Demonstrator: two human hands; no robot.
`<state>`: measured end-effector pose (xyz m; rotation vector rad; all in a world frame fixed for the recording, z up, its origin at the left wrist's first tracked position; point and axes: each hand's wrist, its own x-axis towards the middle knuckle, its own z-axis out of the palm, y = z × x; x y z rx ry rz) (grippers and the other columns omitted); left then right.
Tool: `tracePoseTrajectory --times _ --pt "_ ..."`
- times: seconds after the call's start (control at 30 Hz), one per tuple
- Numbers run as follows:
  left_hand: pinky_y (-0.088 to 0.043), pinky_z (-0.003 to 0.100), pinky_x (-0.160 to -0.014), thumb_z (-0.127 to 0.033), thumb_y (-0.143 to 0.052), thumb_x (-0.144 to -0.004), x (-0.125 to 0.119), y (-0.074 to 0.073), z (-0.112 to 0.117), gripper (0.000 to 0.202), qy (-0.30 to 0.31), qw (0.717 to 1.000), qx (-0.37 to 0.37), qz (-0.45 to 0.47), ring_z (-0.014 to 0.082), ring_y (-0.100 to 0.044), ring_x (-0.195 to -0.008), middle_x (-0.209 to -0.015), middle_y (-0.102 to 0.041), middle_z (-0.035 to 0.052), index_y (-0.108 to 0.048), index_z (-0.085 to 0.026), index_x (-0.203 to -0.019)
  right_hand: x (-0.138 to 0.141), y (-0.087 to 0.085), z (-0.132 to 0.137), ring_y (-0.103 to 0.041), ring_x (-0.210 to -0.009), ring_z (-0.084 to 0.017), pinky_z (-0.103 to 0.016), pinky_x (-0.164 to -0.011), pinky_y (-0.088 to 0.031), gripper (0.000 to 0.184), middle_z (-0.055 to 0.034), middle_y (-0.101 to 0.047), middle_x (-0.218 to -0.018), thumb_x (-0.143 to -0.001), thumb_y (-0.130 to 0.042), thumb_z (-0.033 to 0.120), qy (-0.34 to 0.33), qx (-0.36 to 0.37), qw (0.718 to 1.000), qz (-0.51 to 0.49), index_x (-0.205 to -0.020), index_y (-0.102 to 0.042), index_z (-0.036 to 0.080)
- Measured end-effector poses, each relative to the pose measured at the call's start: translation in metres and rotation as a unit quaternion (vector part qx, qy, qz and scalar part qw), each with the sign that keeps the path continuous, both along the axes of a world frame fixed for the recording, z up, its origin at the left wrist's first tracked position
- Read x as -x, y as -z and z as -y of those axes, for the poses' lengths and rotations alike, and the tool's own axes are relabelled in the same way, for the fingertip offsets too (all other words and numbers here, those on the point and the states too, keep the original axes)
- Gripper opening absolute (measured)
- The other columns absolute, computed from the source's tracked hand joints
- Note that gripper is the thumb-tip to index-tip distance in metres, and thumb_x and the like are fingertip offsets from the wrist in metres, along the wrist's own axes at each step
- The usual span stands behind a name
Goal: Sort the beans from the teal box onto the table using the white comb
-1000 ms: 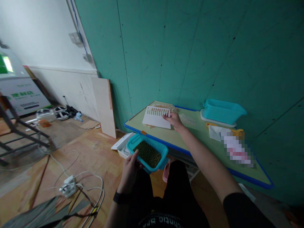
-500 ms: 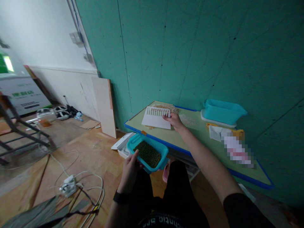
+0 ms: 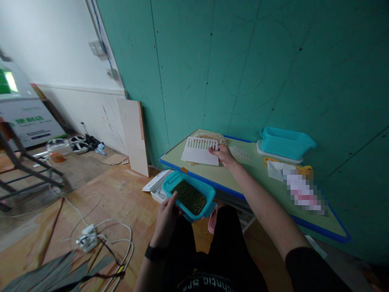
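Note:
My left hand (image 3: 167, 211) is closed on the near left rim of a turquoise plastic container (image 3: 208, 190), thumb over the edge. Small dark green beans (image 3: 190, 197), which look like mung beans, lie inside it. The container is held in the air above my lap, just off the table's front edge. In my right hand (image 3: 222, 155) is a flat white plastic scraper (image 3: 199, 155) with a row of slots along its far side, pinched at its right edge. It is over the left part of the table, among spilled grains (image 3: 219, 139); part of them is hidden behind it.
The table (image 3: 258, 170) has blue edging and stands against a green wall. At its right are a turquoise bin (image 3: 285, 142), a white and yellow cloth (image 3: 276, 169) and a blurred-out packet (image 3: 304, 192). An open white box (image 3: 158, 196) stands below left. Cables (image 3: 129, 231) cross the floor.
Almost nothing differs. Both hands, the container and the scraper keep practically the same places.

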<state>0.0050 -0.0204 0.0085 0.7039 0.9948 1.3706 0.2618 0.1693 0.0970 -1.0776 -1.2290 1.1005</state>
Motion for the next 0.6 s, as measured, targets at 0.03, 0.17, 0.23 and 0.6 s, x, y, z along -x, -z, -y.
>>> tracePoseTrajectory --times 0.03,0.17,0.23,0.6 --pt "-0.041 0.021 -0.045 -0.055 -0.081 -0.073 -0.0001 -0.0002 0.0002 0.046 -0.001 1.0 0.0 -0.002 0.0096 -0.045 -0.046 -0.052 -0.049 -0.0054 -0.055 -0.02 -0.059 -0.0001 -0.0001 0.0003 -0.067 -0.075 -0.021 -0.032 -0.07 -0.05 0.047 -0.0068 -0.075 -0.079 -0.048 -0.094 0.045 -0.001 -0.003 1.0 -0.002 -0.079 -0.072 0.017" --pt "-0.039 0.02 -0.045 -0.055 -0.08 -0.075 -0.0001 0.0014 0.0001 0.045 0.004 1.0 -0.007 -0.002 0.0092 -0.044 -0.047 -0.053 -0.047 -0.0061 -0.055 -0.02 -0.061 -0.001 -0.0008 0.0016 -0.066 -0.073 -0.021 -0.032 -0.069 -0.05 0.048 -0.005 -0.073 -0.076 -0.048 -0.093 0.049 0.001 -0.003 1.0 0.004 -0.077 -0.071 0.018" --pt "-0.039 0.02 -0.045 -0.055 -0.08 -0.075 0.0001 0.0024 -0.0002 0.046 0.006 1.0 -0.01 -0.001 0.0092 -0.044 -0.047 -0.053 -0.048 -0.006 -0.054 -0.02 -0.061 -0.001 -0.0013 0.0022 -0.065 -0.072 -0.021 -0.032 -0.068 -0.049 0.049 -0.0044 -0.072 -0.075 -0.047 -0.093 0.05 0.002 0.002 1.0 0.006 -0.076 -0.07 0.019" --pt "-0.042 0.022 -0.046 -0.055 -0.079 -0.074 0.0006 0.0039 -0.0016 0.043 -0.002 1.0 0.004 -0.012 0.0107 -0.047 -0.048 -0.054 -0.051 -0.0047 -0.056 -0.021 -0.061 0.0013 -0.002 0.0053 -0.064 -0.068 -0.019 -0.032 -0.066 -0.049 0.046 -0.0054 -0.073 -0.075 -0.047 -0.093 0.047 -0.02 0.014 1.0 -0.009 -0.076 -0.071 0.018"
